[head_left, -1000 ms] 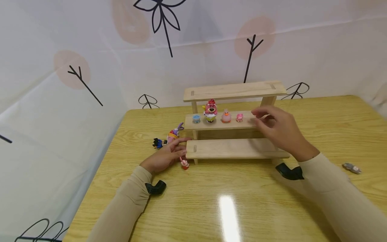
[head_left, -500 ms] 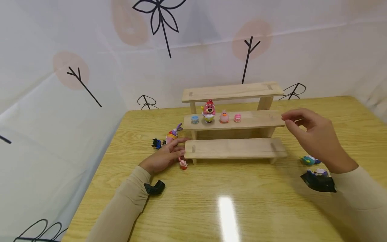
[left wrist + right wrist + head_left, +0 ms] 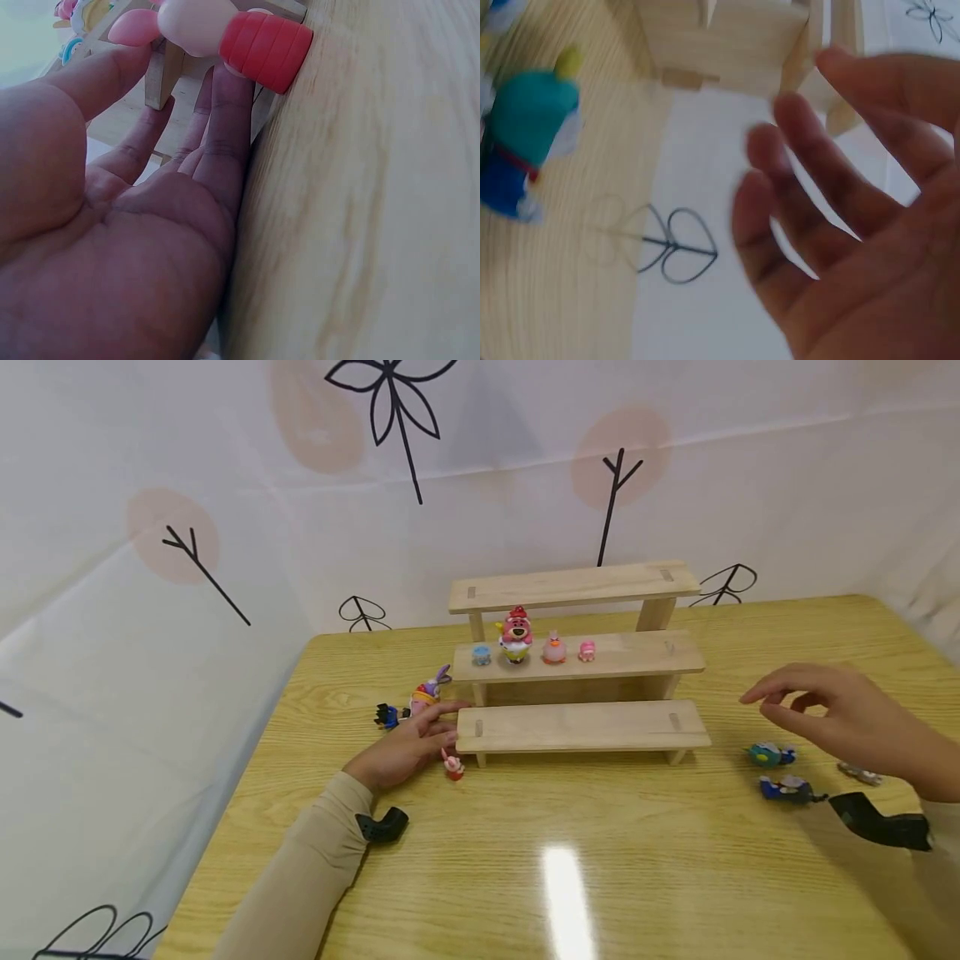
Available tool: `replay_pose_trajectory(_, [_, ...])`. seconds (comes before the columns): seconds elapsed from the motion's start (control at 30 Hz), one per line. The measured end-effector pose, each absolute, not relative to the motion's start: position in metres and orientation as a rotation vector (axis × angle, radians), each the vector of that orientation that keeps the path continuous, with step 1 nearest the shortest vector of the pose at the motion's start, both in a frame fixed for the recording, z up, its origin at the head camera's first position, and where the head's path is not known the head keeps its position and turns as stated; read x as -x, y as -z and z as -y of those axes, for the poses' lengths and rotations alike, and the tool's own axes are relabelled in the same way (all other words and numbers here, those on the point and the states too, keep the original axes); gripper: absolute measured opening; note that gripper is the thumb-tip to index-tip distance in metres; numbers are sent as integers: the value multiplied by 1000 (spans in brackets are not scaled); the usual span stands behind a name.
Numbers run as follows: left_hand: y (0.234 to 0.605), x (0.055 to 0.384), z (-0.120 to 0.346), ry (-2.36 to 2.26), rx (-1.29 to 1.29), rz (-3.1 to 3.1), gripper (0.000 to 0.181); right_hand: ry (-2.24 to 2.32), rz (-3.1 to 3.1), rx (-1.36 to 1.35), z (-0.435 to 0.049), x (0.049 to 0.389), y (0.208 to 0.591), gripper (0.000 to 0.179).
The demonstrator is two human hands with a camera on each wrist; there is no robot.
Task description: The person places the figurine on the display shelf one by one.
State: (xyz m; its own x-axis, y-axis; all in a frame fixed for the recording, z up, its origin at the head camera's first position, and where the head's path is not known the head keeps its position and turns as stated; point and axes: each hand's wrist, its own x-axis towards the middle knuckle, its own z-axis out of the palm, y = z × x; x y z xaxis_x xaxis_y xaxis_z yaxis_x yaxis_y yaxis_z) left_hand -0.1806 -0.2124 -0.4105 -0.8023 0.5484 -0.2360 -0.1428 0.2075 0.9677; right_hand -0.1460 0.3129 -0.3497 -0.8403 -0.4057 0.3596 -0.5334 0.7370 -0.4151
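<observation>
My left hand point(image 3: 405, 747) is at the left end of a three-step wooden display shelf point(image 3: 581, 727). In the left wrist view its thumb and index finger lie on either side of the end of the lowest step point(image 3: 161, 79). Beside the thumb stands a small pink piglet figurine point(image 3: 453, 766) with a red body. My right hand point(image 3: 832, 706) hovers right of the shelf, fingers loosely bent and holding nothing. On the middle step stand a light blue figurine point(image 3: 482, 655), a pink bear figurine point(image 3: 516, 635), a pale pink bird figurine point(image 3: 554, 649) and a small pink figurine point(image 3: 587, 650).
Below the right hand lie a teal-and-blue figurine point(image 3: 771, 754), a blue-and-white figurine point(image 3: 787, 789) and a grey one point(image 3: 859, 772). Behind the left hand are a purple-eared figurine point(image 3: 427, 692) and a dark-haired one point(image 3: 388, 716). A patterned cloth point(image 3: 510, 510) hangs behind the table.
My right hand has moved away from the middle step, to the right and lower, uncovering the figurines on the right side of the table. The left hand stays in place.
</observation>
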Motion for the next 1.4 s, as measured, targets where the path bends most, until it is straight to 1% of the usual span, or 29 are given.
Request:
replay_pose_trajectory(0.17, [410, 181, 214, -1615, -363, -1978, 52, -699, 2969, -706, -333, 150, 364, 22])
replay_pose_trajectory(0.3, [411, 181, 213, -1608, -364, -1983, 51, -769, 3139, -708, -344, 155, 375, 20])
replay_pose_trajectory(0.6, [412, 181, 213, -1613, -362, -1971, 51, -937, 3228, -703, -358, 161, 386, 22])
replay_pose_trajectory(1.07, [413, 182, 213, -1618, -362, -1959, 52, -927, 3341, -718, -356, 163, 386, 38])
replay_pose_trajectory(1.4, [412, 181, 213, -1592, -379, -1991, 52, -877, 3379, -648, -346, 163, 383, 47])
